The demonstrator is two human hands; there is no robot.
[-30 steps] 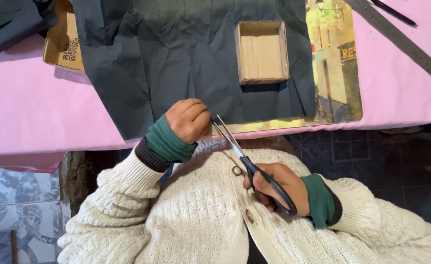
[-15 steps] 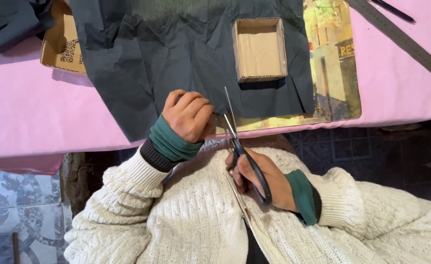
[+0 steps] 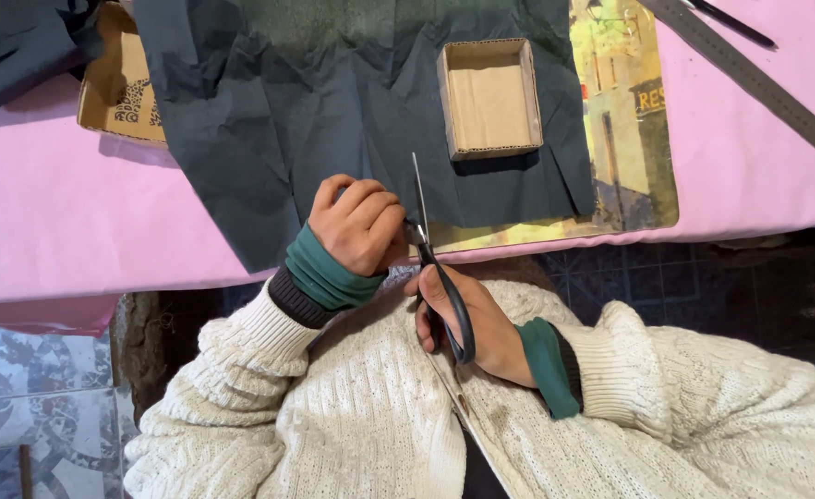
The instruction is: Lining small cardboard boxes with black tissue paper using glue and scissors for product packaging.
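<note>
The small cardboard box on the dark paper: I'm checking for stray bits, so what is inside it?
The small cardboard box shows only its bare brown floor and walls; nothing lies inside. It rests on the dark paper, which hides whatever is beneath it.

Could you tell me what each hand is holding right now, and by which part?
The right hand holds black-handled scissors by their handle loops. The left hand pinches the near edge of the dark crinkled paper sheet beside the blades.
</note>
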